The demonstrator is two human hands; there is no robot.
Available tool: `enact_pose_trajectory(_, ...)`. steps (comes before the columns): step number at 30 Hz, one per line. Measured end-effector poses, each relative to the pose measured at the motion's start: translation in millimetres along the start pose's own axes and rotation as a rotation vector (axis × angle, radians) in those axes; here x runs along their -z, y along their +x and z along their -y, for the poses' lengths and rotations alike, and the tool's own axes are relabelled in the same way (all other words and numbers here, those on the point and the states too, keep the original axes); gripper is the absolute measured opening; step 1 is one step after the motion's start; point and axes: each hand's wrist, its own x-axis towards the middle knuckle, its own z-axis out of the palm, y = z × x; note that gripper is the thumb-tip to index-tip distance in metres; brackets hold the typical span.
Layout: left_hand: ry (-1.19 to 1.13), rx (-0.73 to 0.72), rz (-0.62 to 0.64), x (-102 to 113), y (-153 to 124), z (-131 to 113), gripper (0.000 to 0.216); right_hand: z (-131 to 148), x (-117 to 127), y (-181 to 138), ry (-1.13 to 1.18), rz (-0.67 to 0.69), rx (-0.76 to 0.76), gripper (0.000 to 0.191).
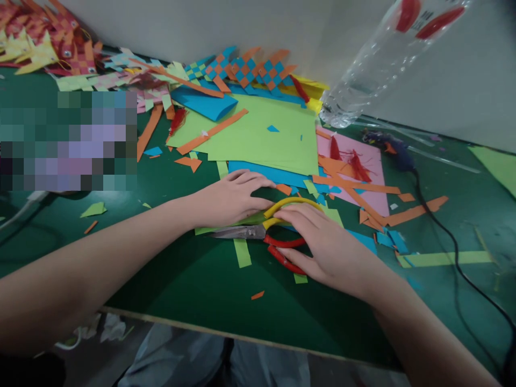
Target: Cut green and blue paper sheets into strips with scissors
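Observation:
My right hand [324, 244] is on a pair of scissors [252, 231], fingers at the yellow handle and thumb at the red one. The scissors lie low over the green table, closed blades pointing left. Palm down beyond the blades, my left hand [231, 199] has its fingers stretched out over scraps of green and blue paper. What lies under its palm is hidden. A light green strip [242, 252] sticks out below the blades. Just past both hands is a stack of light green sheets [270, 129], with a blue sheet [266, 173] at its near edge.
Woven paper fish [245, 70] line the wall. A clear plastic bottle [363, 70] stands at the back right. A glue gun [391, 148] trails a black cord [443, 231] down the right side. Orange strips [363, 185] cross a pink sheet [374, 166]. At left, a white cable [24, 207] runs from a blurred-out object.

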Motion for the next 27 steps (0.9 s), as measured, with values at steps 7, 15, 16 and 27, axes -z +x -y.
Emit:
enact_pose_trajectory(7,0.013,0.007,0.018,0,0,0,0.036,7,-1,3,0.000,-0.002,0.006,0.034)
enact_pose_trajectory(15,-0.010,0.016,0.012,1,0,0,0.037,15,-3,7,0.014,0.014,-0.004,0.037)
enact_pose_trajectory(16,-0.006,0.015,0.013,1,0,0,0.037,15,-3,6,0.017,0.015,-0.003,0.037)
enact_pose_trajectory(27,0.003,-0.001,-0.024,-3,1,2,0.042,6,0,3,0.115,0.027,0.046,0.033)
